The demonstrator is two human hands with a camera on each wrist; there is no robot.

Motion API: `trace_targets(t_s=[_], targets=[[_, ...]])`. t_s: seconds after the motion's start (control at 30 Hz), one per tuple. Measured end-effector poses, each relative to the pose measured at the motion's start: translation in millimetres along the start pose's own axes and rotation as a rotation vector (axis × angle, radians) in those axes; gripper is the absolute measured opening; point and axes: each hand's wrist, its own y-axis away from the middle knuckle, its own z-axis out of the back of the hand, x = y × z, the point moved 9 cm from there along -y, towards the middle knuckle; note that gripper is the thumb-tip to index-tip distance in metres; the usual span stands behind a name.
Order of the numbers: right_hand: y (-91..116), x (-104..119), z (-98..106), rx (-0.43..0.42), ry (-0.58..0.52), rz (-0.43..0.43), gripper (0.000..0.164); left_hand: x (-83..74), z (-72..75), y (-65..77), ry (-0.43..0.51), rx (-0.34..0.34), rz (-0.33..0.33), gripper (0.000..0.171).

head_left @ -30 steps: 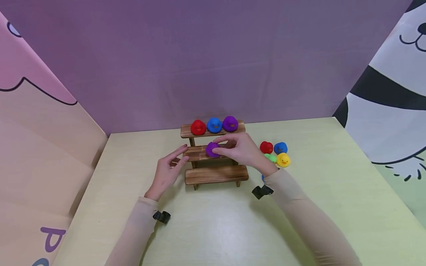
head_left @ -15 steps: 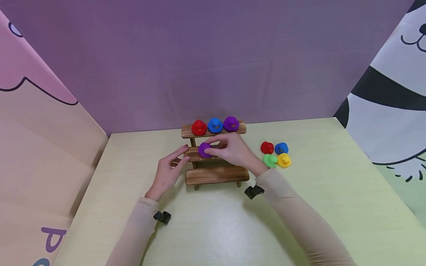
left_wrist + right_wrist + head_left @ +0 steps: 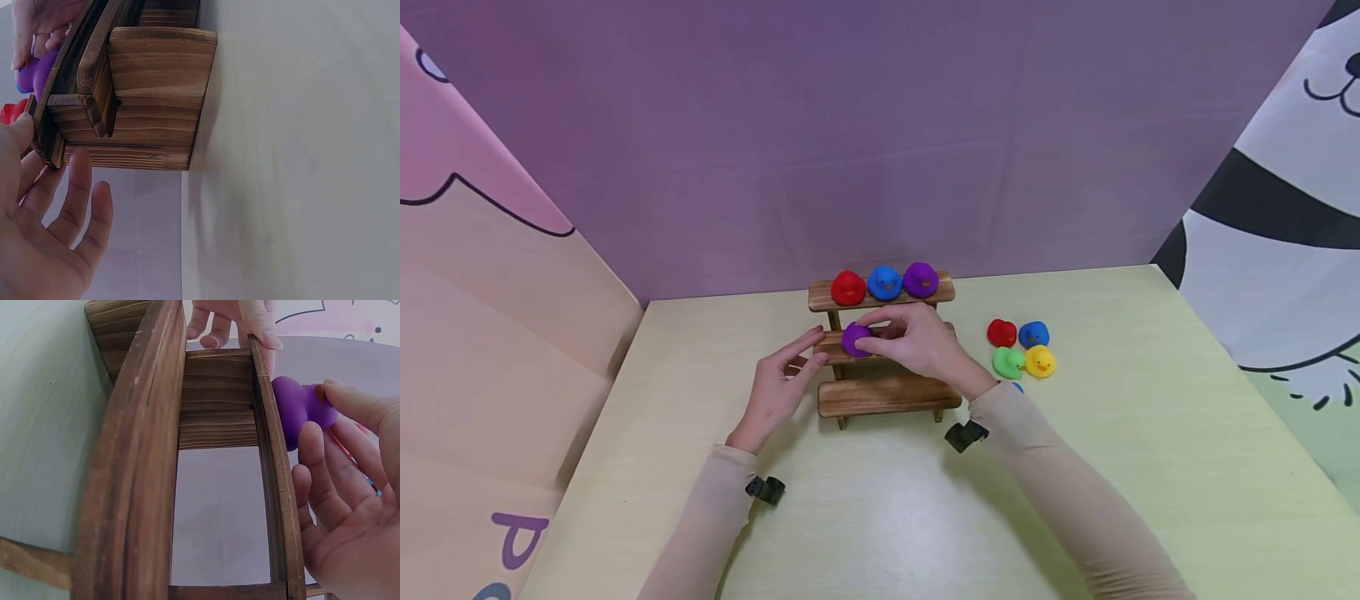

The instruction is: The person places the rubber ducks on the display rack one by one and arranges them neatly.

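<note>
purple round toy duck (image 3: 852, 340): on middle tier (image 3: 834, 349) of brown wooden stand (image 3: 887, 396), pinched by right hand (image 3: 916, 339) | left hand (image 3: 775, 392): gripping that tier's end | done: red-blue-purple duck trio (image 3: 885, 283) up top | seemingly left: multicoloured ducks (image 3: 1007, 362) on pale surface (image 3: 887, 517)

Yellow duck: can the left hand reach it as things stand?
Probably not directly: the wooden stand and the right hand, pinching a purple duck, lie between the left hand and the yellow duck.

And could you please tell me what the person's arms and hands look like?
The long, plain sleeves are pale beige and reach the wrists. A small black device sits at each wrist. The left hand and right hand are bare, without gloves.
</note>
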Motion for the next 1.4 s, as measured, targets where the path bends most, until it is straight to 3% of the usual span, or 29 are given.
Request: trace_targets(t_s=[0.33, 0.7, 1.03, 1.4], targets=[[8, -3, 11, -0.054, 0.002, 0.031, 0.033, -0.2, -0.4, -0.6, 0.01, -0.005, -0.003, 0.041], [32, -22, 41, -0.11, 0.003, 0.01, 0.029, -0.1, -0.9, 0.1, 0.019, -0.004, 0.004, 0.042], [56, -49, 76, -0.179, 0.029, -0.033, 0.028, 0.5, -0.9, 0.7, 0.021, -0.014, 0.003, 0.042], [84, -85, 99, -0.2, -0.007, -0.13, 0.032, 2.1, -0.8, -0.3, 0.021, -0.013, -0.009, 0.041]])
